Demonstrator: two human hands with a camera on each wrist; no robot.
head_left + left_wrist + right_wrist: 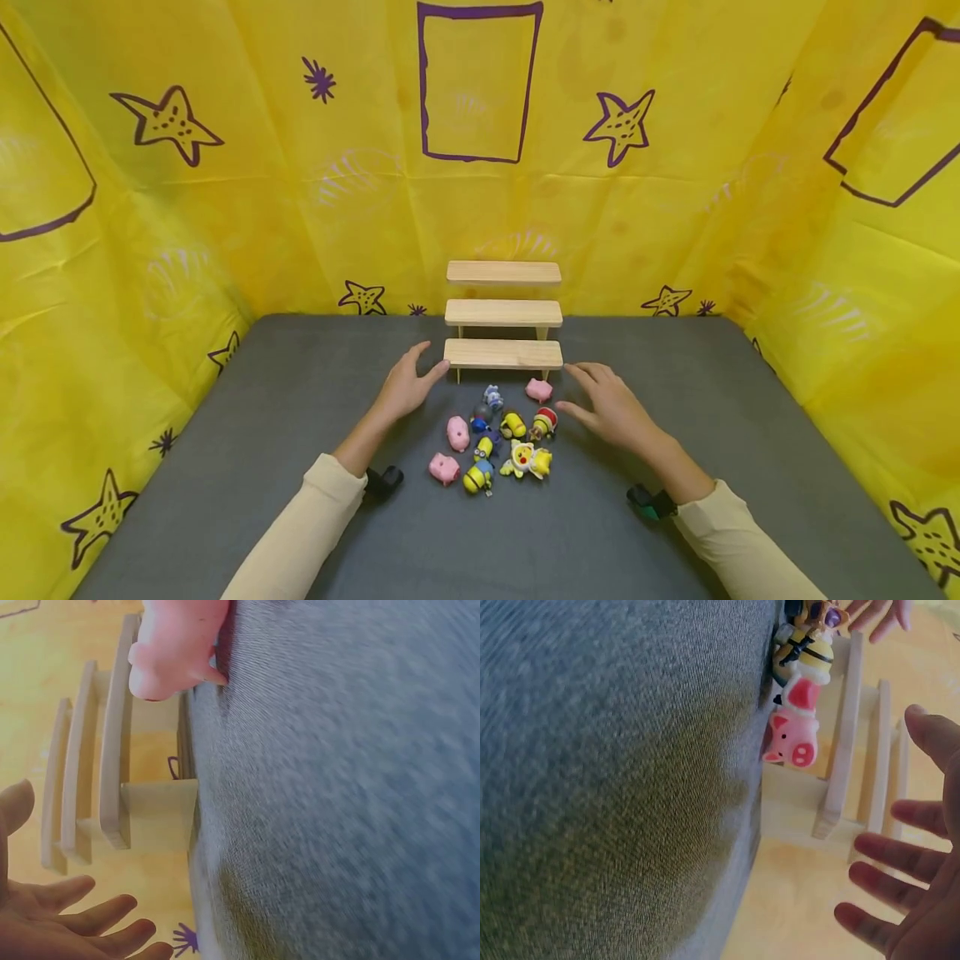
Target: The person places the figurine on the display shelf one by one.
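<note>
A three-tier wooden stand [503, 353] is at the back of the grey surface. My left hand [405, 385] is beside its lower left end, fingers extended, holding nothing. On the other side my right hand [611, 404] is near the stand's right end, fingers spread and holding nothing. Between the hands lie small toy figures: pink pigs [457, 433], yellow minions [477, 477], a figure in red [544, 422], a white-and-yellow figure [527, 459] and a blue-and-white one [492, 397]. One pig [793, 739] shows its snout in the right wrist view.
Yellow cloth [300, 208] with purple drawings forms the back and side walls. Dark grey fabric [300, 367] covers the table. A black wrist strap device [385, 482] is on the left wrist, another device [649, 502] on the right.
</note>
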